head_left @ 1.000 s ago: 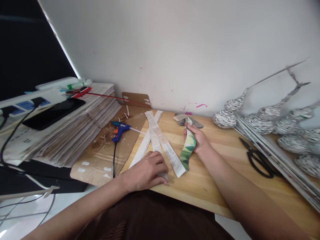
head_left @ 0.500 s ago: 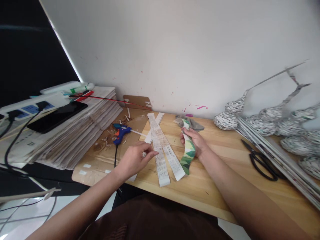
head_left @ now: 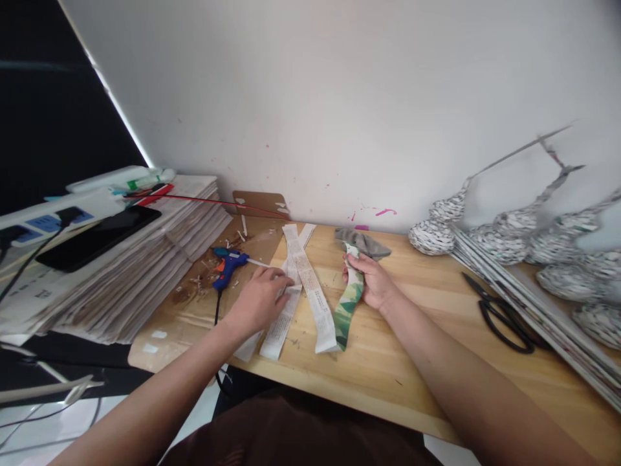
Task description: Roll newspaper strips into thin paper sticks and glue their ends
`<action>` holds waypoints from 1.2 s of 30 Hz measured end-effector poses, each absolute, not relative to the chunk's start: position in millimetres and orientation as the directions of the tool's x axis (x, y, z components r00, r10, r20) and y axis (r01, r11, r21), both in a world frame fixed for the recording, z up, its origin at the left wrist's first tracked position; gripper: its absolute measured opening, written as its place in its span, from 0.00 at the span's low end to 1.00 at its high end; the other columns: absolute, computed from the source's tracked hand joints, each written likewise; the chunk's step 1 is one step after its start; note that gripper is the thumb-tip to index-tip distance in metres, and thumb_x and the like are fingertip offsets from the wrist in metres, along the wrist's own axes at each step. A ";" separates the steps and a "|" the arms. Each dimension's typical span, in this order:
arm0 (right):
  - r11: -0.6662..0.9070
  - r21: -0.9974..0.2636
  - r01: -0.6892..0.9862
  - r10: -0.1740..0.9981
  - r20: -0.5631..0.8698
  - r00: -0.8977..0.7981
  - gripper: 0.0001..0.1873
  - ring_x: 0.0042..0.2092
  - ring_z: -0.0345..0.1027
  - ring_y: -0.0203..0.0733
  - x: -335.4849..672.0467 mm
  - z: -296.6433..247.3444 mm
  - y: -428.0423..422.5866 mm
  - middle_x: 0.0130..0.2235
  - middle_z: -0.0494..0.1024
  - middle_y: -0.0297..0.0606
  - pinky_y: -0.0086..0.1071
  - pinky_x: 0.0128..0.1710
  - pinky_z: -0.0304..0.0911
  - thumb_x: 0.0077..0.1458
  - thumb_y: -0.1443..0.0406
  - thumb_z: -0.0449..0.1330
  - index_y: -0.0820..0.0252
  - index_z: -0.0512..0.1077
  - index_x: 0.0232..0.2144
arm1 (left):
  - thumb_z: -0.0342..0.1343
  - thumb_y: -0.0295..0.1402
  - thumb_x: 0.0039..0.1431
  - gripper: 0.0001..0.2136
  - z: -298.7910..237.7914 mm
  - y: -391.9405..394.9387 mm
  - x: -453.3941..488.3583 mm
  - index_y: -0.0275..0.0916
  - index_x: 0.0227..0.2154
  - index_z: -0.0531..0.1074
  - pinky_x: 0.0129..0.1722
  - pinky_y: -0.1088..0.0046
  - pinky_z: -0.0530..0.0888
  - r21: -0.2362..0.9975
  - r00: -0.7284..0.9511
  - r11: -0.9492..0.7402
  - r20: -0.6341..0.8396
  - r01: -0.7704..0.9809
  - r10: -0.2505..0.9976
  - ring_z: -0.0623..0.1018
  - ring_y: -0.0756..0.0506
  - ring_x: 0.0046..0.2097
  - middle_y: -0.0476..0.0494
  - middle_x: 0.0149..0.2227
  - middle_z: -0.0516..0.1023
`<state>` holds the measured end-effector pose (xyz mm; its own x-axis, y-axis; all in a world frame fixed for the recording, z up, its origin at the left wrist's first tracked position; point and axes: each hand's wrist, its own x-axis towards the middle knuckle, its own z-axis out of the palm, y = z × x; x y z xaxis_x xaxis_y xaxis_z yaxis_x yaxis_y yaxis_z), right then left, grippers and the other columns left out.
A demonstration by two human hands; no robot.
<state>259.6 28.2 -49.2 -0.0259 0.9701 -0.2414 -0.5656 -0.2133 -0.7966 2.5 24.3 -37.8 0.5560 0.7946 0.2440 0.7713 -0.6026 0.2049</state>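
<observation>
My right hand (head_left: 369,279) is closed on a green-and-white patterned paper strip (head_left: 348,309), pinching it near its upper end; the strip curves down toward the table. My left hand (head_left: 262,296) lies over a printed paper strip (head_left: 277,333), its fingers loosely extended on it and the thumb apart. Another printed strip (head_left: 313,294) runs diagonally between both hands, crossing the others at the far end, its lower end beside the green strip. Part of a further pale strip (head_left: 248,347) shows under my left wrist.
A blue glue gun (head_left: 227,268) lies on stained cardboard (head_left: 182,323). Left of it, a tall paper stack (head_left: 194,220) carries a phone (head_left: 99,237) and power strip (head_left: 48,217). A grey cloth (head_left: 371,243) lies behind my right hand. Black scissors (head_left: 502,317) and woven paper gourds (head_left: 431,236) are at right.
My left hand has come down onto the strips, and one printed strip has swung left under it. My right hand still holds the green strip, which has shifted slightly left in view.
</observation>
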 end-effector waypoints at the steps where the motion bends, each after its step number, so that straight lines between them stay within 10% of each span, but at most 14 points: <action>1: -0.211 -0.796 -0.568 0.971 -0.238 -0.028 0.09 0.22 0.63 0.32 259.4 -49.5 28.2 0.22 0.71 0.30 0.27 0.22 0.63 0.43 0.65 0.68 0.61 0.71 0.27 | 0.54 0.32 0.57 0.12 -37.8 25.9 -1.1 0.41 0.43 0.76 0.52 0.56 0.66 0.200 0.551 -0.603 0.261 0.772 0.793 0.70 0.37 0.49 0.38 0.47 0.74; 11: -0.211 -0.809 -0.549 0.975 -0.212 -0.062 0.10 0.20 0.65 0.34 259.3 -51.2 29.1 0.21 0.73 0.33 0.27 0.20 0.63 0.43 0.65 0.68 0.62 0.71 0.27 | 0.55 0.36 0.59 0.09 -24.0 15.5 22.4 0.38 0.27 0.74 0.43 0.63 0.71 0.322 0.632 -0.711 0.327 0.625 0.703 0.73 0.43 0.39 0.44 0.31 0.77; 16: -0.206 -0.802 -0.561 0.977 -0.202 -0.069 0.09 0.22 0.66 0.33 259.0 -51.9 28.3 0.22 0.73 0.32 0.27 0.23 0.65 0.43 0.66 0.67 0.62 0.71 0.27 | 0.48 0.19 0.57 0.19 -30.5 20.8 44.3 0.41 0.50 0.70 0.55 0.60 0.67 0.262 0.795 -0.834 0.263 0.486 0.546 0.67 0.42 0.56 0.38 0.53 0.70; 20: -0.191 -0.803 -0.564 0.981 -0.172 -0.088 0.08 0.23 0.67 0.34 259.6 -55.1 28.7 0.23 0.73 0.33 0.28 0.25 0.66 0.44 0.66 0.67 0.62 0.72 0.27 | 0.49 0.15 0.51 0.22 -33.5 23.0 53.2 0.40 0.47 0.71 0.58 0.55 0.63 0.265 0.859 -0.871 0.203 0.414 0.470 0.60 0.39 0.62 0.37 0.59 0.63; 36: -0.176 -0.823 -0.540 0.984 -0.160 -0.077 0.11 0.22 0.69 0.36 259.2 -58.1 29.8 0.23 0.74 0.33 0.28 0.23 0.64 0.43 0.64 0.68 0.62 0.71 0.28 | 0.51 0.27 0.59 0.10 -22.1 23.7 54.8 0.40 0.42 0.74 0.47 0.66 0.72 0.615 0.624 -0.636 0.279 0.467 0.729 0.76 0.45 0.45 0.43 0.43 0.78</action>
